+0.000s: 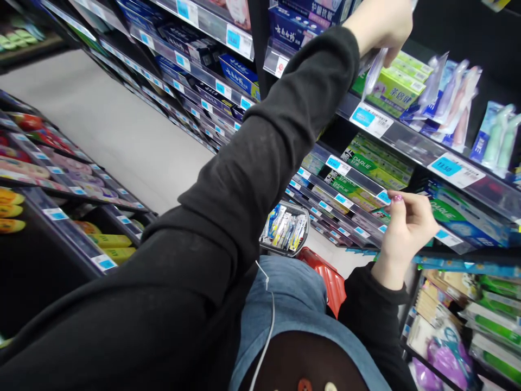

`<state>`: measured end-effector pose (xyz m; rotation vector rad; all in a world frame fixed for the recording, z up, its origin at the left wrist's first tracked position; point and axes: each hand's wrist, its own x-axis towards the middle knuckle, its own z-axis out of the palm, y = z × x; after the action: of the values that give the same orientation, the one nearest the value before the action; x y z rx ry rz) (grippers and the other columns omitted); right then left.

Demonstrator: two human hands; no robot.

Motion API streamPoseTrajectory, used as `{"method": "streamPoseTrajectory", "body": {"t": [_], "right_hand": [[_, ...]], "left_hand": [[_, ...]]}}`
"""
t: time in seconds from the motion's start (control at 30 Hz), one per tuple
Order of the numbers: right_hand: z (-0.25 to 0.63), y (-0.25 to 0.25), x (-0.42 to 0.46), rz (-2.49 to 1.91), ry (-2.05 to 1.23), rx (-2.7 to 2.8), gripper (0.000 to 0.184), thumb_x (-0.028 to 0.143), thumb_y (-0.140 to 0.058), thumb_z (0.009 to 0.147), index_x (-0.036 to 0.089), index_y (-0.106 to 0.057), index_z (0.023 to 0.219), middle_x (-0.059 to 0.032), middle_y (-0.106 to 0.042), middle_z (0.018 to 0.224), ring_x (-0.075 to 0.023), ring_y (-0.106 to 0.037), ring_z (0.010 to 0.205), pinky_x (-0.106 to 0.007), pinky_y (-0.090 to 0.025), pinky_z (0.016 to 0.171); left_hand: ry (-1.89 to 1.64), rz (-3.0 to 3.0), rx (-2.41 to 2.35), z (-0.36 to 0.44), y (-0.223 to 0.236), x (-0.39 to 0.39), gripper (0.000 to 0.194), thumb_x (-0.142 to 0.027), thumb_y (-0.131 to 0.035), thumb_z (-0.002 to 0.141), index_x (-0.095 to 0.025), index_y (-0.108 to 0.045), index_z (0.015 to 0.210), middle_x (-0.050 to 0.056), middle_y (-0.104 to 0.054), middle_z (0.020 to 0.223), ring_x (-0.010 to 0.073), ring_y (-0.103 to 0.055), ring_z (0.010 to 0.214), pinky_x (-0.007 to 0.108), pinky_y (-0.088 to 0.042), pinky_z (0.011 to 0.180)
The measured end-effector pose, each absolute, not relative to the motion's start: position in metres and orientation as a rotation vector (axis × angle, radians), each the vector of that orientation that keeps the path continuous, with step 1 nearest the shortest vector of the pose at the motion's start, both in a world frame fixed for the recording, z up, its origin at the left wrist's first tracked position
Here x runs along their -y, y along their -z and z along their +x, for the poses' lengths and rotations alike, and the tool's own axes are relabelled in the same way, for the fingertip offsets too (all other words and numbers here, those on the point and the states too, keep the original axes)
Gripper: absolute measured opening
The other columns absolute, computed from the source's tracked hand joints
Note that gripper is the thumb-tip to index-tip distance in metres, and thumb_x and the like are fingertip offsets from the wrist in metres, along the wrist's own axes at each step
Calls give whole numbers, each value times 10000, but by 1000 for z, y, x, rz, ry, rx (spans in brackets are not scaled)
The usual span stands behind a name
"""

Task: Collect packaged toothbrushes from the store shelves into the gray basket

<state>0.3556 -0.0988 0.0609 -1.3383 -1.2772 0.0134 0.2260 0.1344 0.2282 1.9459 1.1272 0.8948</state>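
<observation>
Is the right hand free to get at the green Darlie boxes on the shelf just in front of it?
Probably yes: the right hand is empty, fingers loosely curled, right beside the green Darlie boxes, with nothing between them. The left hand is busy higher up holding a clear packet.

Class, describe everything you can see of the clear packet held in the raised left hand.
The clear packet is a slim, see-through plastic pack, glossy and a little blurred. Its contents cannot be made out. It hangs downward from the left hand, whose fingers pinch its upper end; the top is hidden by the hand. It sits in front of the green boxes on the upper shelf, just above the shelf's price label. Whether it touches the boxes cannot be told. The right hand is lower down, apart from it.
</observation>
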Motion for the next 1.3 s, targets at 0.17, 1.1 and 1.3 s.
{"method": "streamPoseTrajectory", "body": {"t": [0.17, 1.1, 1.3], "right_hand": [[340, -58, 106, -1332, -119, 1244, 148, 300, -593, 868, 201, -683, 803, -30, -638, 789, -187, -594, 755, -352, -469, 697], [261, 100, 95, -1524, -1316, 1137, 384, 451, -672, 700, 215, -470, 926, -35, -636, 865, -200, -601, 780, -351, -488, 737], [287, 257, 114, -1869, -1609, 746, 505, 524, -730, 449, 217, -462, 748, -11, -592, 652, -209, -587, 620, -382, -508, 613]], "left_hand": [[-1300, 2032, -1091, 180, -210, -94, 666, -157, -538, 670, 166, -413, 1238, 116, -520, 1283, 270, -406, 1277, 262, -379, 903], [-1572, 508, -1167, 19, 49, 119, 361, -450, -740, 694, -209, -548, 884, 16, -604, 872, 74, -429, 510, 226, -377, 469], [-1328, 321, -1403, -15, 131, 146, 324, -275, -729, 645, -189, -575, 916, 2, -599, 883, 79, -479, 543, 225, -411, 505]]}}
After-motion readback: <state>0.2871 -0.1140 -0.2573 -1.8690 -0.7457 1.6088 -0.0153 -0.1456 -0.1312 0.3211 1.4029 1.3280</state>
